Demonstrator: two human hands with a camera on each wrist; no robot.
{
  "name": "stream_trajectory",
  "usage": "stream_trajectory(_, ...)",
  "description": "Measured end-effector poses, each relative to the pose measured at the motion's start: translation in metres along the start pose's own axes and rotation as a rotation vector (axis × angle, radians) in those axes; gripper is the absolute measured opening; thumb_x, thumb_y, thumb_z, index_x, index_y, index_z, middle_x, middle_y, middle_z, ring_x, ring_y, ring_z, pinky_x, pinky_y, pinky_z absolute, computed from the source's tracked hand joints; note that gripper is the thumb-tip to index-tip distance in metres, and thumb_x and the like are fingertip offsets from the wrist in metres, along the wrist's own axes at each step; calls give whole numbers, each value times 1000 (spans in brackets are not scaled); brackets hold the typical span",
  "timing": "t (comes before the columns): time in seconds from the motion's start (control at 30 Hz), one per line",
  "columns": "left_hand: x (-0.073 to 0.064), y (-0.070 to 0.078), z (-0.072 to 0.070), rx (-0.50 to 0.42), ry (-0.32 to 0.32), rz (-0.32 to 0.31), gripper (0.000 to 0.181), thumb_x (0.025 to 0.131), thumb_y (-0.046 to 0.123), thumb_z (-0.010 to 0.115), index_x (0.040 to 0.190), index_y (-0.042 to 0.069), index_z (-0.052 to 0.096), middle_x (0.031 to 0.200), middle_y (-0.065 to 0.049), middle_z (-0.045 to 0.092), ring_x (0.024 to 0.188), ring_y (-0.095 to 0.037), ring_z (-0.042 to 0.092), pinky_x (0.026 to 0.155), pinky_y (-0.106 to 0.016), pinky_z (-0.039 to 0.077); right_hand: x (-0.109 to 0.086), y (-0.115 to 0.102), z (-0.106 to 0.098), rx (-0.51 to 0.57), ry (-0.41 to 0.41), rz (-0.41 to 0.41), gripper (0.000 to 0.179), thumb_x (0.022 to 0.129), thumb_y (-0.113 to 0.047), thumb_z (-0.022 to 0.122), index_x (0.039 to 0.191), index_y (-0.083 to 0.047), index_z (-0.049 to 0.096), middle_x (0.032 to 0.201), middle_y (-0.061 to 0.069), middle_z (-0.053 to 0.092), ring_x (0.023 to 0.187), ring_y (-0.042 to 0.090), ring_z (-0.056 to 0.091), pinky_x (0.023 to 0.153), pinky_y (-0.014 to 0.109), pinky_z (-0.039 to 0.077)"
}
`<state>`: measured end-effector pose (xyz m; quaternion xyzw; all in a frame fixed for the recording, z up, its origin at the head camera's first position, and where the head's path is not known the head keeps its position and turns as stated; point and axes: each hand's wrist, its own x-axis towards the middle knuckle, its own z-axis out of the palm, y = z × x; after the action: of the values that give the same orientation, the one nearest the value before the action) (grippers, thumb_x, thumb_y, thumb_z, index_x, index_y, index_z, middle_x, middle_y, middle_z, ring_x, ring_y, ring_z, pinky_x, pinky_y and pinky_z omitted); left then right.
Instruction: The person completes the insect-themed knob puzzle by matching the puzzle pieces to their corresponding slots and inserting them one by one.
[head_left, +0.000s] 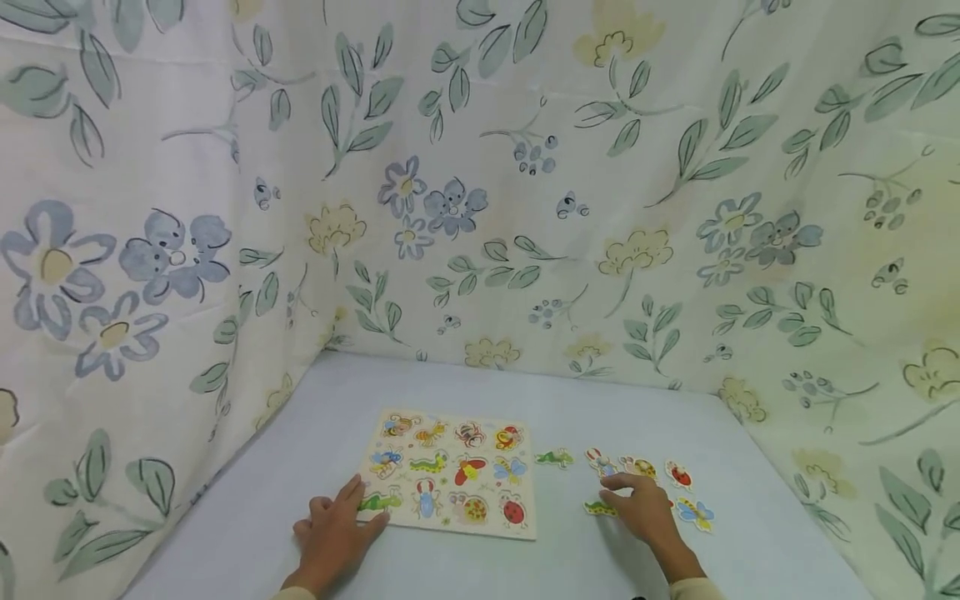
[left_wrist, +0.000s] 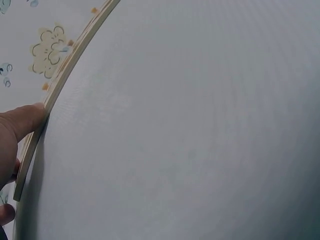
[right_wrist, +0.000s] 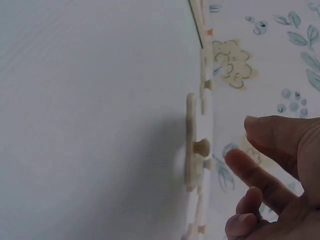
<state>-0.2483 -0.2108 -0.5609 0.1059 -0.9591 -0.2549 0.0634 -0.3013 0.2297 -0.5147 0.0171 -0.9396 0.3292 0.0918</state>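
Observation:
A wooden peg puzzle board point(head_left: 487, 492) with printed insects lies flat on the table. My left hand point(head_left: 333, 529) rests at its near left corner. The thumb point(left_wrist: 30, 117) lies over the front edge, with other fingers by the left edge. To the right, my right hand point(head_left: 641, 504) hovers beside a green caterpillar piece point(head_left: 597, 507). Thumb and index finger are apart near a piece's round knob point(right_wrist: 202, 147), not touching it. Around this hand lie a grasshopper piece point(head_left: 555, 457), a blue-bodied beetle piece point(head_left: 598, 460), a ladybug piece point(head_left: 680, 475) and a winged-insect piece point(head_left: 695, 513).
A spotted yellow piece point(head_left: 643, 467) sits behind the right hand, partly covered. Something red peeks out beside that hand, mostly hidden. The pale table point(head_left: 465, 383) meets a floral curtain point(head_left: 480, 208) at the back and on both sides.

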Motion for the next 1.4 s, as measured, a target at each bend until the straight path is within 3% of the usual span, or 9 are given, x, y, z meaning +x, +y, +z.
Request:
stream_trajectory(0.23, 0, 0, 2, -1, 10, -1, 84, 77, 53, 75, 136, -2, 52, 144, -18, 43, 100, -40, 36, 75, -54, 26, -1, 11, 6, -14, -57, 57, 15, 77, -9, 74, 91, -5, 76, 86, 2, 69, 78, 18, 56, 64, 37, 43)
stream_trajectory(0.6, -3, 0, -1, 5, -3, -12, 84, 77, 52, 75, 137, -2, 50, 145, -18, 42, 99, -39, 37, 76, -55, 26, 1, 8, 13, -43, -82, 18, 9, 77, -4, 73, 85, -3, 75, 82, 4, 70, 73, 16, 58, 63, 35, 47)
stream_trajectory(0.87, -1, 2, -3, -6, 6, 18, 82, 79, 53, 73, 137, -2, 51, 145, -18, 42, 101, -39, 38, 76, -55, 26, 6, 7, 12, -118, -52, -46, 6, 78, -5, 72, 83, -5, 75, 78, 1, 68, 74, 18, 59, 63, 39, 47)
stream_trajectory(1.03, 0, 6, -5, -5, 15, 26, 82, 79, 52, 73, 137, -1, 51, 146, -17, 42, 101, -40, 38, 76, -55, 26, 9, 1, 8, -76, 49, -91, 8, 80, -6, 72, 87, -3, 76, 84, 3, 71, 73, 17, 57, 61, 35, 46)
stream_trajectory(1.23, 0, 4, -5, -3, 3, 20, 82, 79, 54, 72, 137, -1, 51, 145, -17, 42, 101, -40, 38, 77, -57, 26, 16, -27, 10, 19, 214, -262, 10, 83, -8, 73, 93, -6, 77, 91, 1, 70, 87, 22, 61, 73, 43, 47)
stream_trajectory(1.4, -1, 1, -2, 6, -5, 21, 85, 79, 57, 71, 138, 0, 50, 146, -16, 41, 103, -41, 38, 78, -58, 26, 26, -58, 14, 81, 307, -385, 9, 83, -9, 75, 92, -9, 77, 91, -1, 69, 87, 21, 60, 71, 43, 48)
